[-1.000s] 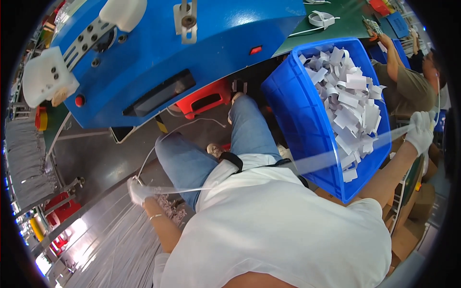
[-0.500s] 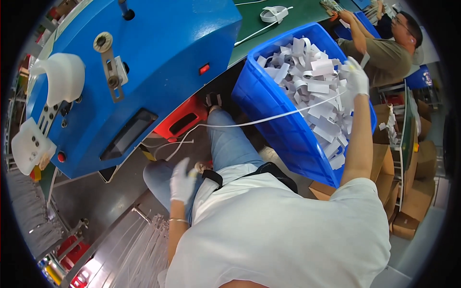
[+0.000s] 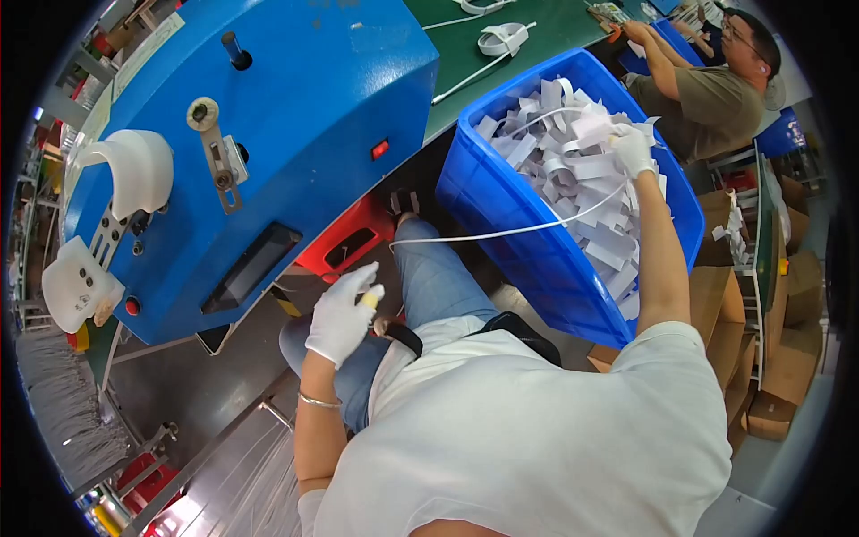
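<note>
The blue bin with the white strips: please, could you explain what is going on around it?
The person's white-gloved right grip is over the blue bin, at the white strips. A white cable runs from near it, over the bin's rim, to the person's right leg; how it is held is hidden. The left grip, also gloved, is open above the lap, with no cable visible in it. A blue machine stands in front; another person is near the green table.

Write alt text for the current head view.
Gloved right hand holding a white cable over a blue bin heaped with white paper strips; gloved left hand open. A blue machine stands upper left, a co-worker upper right.
</note>
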The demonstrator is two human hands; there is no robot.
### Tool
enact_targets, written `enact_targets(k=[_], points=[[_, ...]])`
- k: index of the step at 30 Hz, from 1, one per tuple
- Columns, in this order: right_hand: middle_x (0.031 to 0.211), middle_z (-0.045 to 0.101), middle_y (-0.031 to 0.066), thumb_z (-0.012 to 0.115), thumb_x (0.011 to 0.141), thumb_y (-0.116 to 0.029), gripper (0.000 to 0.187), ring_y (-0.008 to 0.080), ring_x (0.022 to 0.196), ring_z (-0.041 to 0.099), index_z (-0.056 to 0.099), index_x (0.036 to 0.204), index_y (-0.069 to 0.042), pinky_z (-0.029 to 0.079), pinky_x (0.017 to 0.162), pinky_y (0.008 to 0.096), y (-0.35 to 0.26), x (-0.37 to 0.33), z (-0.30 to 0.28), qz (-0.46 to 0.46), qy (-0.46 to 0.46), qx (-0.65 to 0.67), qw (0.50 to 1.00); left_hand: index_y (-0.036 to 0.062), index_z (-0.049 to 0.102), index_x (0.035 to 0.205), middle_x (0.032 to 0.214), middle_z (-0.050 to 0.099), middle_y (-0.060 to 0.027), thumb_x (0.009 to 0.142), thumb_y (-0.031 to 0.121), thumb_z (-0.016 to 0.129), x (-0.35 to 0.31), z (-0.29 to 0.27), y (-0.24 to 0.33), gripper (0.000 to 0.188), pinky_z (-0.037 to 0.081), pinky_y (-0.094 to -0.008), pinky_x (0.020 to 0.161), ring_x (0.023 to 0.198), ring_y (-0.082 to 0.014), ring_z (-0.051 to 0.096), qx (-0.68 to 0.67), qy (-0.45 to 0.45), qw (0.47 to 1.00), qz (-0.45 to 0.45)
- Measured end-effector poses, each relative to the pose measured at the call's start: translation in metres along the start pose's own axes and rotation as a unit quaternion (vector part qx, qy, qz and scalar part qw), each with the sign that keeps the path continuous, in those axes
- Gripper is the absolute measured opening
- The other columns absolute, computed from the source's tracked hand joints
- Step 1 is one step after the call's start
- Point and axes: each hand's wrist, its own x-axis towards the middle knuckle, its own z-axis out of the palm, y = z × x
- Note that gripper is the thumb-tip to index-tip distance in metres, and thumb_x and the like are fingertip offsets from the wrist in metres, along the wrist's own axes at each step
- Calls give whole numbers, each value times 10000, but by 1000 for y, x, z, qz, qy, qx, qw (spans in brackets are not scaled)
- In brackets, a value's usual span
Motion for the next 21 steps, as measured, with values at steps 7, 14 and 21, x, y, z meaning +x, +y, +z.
enact_targets(k=[7, 14, 21], points=[[584, 419, -100, 586, 887, -133, 198, -13, 414, 304, 618, 1056, -37, 208, 368, 170, -144, -45, -90, 134, 11, 502, 854, 35, 656, 1071, 1093, 640, -141, 735, 79, 723, -4, -52, 95, 346, 474, -324, 867, 990, -246, 616, -10, 32, 968, 249], [553, 376, -87, 543, 915, -145, 124, -8, 390, 304, 541, 915, -21, 220, 340, 154, -254, -74, -102, -39, -277, 653, 704, 12, 647, 1083, 1146, 624, -141, 747, 74, 741, 14, -77, 190, 355, 438, -315, 927, 1059, -239, 593, -3, 291, 880, 375], [498, 372, -60, 541, 916, -157, 146, 26, 342, 299, 542, 907, -11, 219, 317, 171, -331, -77, -75, 2, -398, 692, 602, -2, 678, 977, 1008, 665, -125, 762, 23, 716, 0, -89, 182, 220, 511, -254, 744, 838, -157, 631, 12, 338, 865, 370]])
